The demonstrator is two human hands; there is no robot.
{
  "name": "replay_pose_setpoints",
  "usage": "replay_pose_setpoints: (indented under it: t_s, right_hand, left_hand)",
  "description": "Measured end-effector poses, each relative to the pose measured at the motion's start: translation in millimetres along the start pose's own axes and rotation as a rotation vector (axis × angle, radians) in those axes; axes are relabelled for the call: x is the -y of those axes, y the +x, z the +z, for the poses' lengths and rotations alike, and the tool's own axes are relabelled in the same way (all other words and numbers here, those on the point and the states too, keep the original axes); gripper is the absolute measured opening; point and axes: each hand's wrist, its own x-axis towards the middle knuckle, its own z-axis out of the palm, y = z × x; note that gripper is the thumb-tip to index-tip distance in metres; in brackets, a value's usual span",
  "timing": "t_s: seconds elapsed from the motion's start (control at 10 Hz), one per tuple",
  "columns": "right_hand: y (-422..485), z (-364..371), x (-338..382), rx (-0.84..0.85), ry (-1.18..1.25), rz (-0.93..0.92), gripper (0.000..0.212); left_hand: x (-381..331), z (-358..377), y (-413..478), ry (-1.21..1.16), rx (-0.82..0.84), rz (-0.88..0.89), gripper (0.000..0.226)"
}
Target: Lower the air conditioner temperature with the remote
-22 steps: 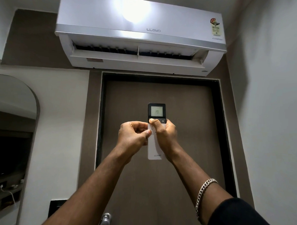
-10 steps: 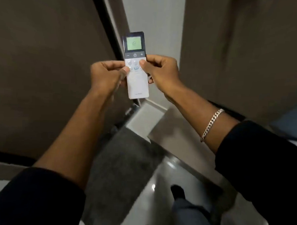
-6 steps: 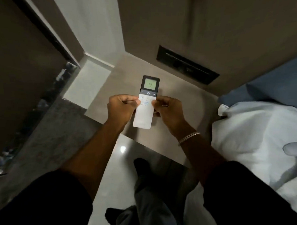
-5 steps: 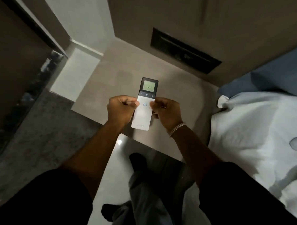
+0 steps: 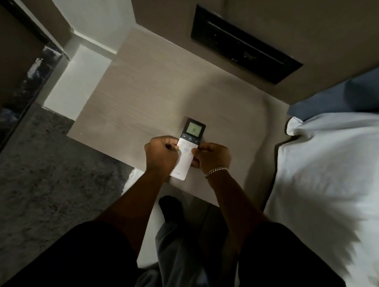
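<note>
Pale wooden bedside table point(image 5: 143, 93) below, both hands holding the remote point(image 5: 187, 152) over its near edge.

Left hand point(image 5: 161, 156) at nine o'clock of the remote and right hand point(image 5: 214, 158) at three o'clock pinch its white body, fingers curled closed on it; its lit screen points to twelve. White bedding point(image 5: 334, 182) lies at three o'clock, a dark wall panel point(image 5: 243, 43) at one.
</note>
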Motion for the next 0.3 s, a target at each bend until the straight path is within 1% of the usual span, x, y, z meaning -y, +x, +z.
replay_pose_setpoints:
  t_s: [0.1,0.2,0.3]
  right_hand:
    - [1.6,3.4,-3.5,-0.009,-0.041,-0.044,0.027]
    - [-2.7,0.0,-2.6,-0.036,-0.149,-0.078,0.019]
    - [-19.6,-6.5,7.1,0.029,-0.259,-0.138,0.005]
  left_hand:
    - [1.2,-5.5,-1.4,0.045,0.065,0.029,0.020]
    - [-1.4,-27.9,-13.7,0.034,0.102,0.047,0.024]
    - [-4.2,-56.2,-27.8,-0.030,0.046,0.032,0.028]
